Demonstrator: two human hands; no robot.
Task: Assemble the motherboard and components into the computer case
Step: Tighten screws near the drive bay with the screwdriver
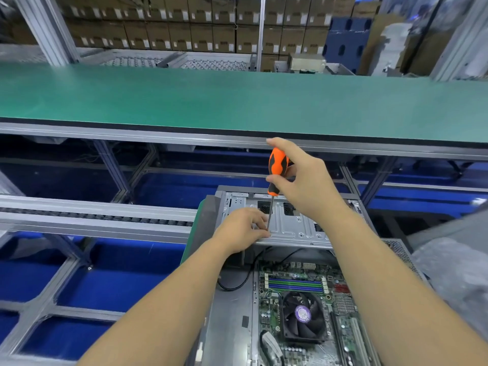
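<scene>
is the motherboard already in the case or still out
In. The motherboard lies flat inside the open computer case, beneath the metal drive bracket. Whether it is screwed down, cannot tell.

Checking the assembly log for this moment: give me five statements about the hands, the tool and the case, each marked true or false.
1. The right hand grips the screwdriver by its orange and black handle. True.
2. The screwdriver lies flat on the green bench. False: it stands nearly upright, tip down at the metal bracket.
3. The left hand steadies the shaft near the tip. True.
4. The motherboard sits outside the computer case. False: it lies inside.
5. The cooler fan is on the motherboard. True.
</scene>
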